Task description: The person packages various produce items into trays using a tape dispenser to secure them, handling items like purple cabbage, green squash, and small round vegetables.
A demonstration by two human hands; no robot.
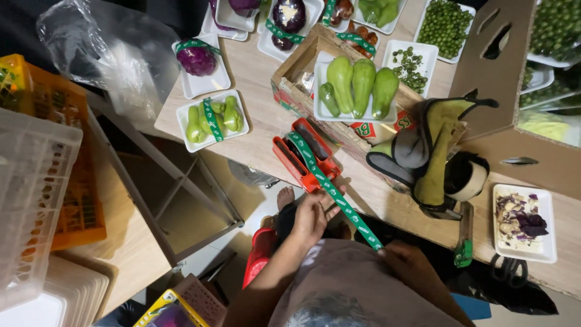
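Note:
A red tape dispenser lies at the near edge of the wooden table. A green printed tape strip runs from it diagonally toward my body. My left hand pinches the strip just below the dispenser. My right hand grips the far end of the strip, pulled taut, close to my shirt. Behind the dispenser, a white tray of three large green chayotes and a small one rests on an open cardboard box.
Taped trays of green vegetables and purple cabbage sit to the left. A tray of purple scraps, scissors, a green-handled knife, a tape roll and cloth gloves lie to the right. Crates stand at far left.

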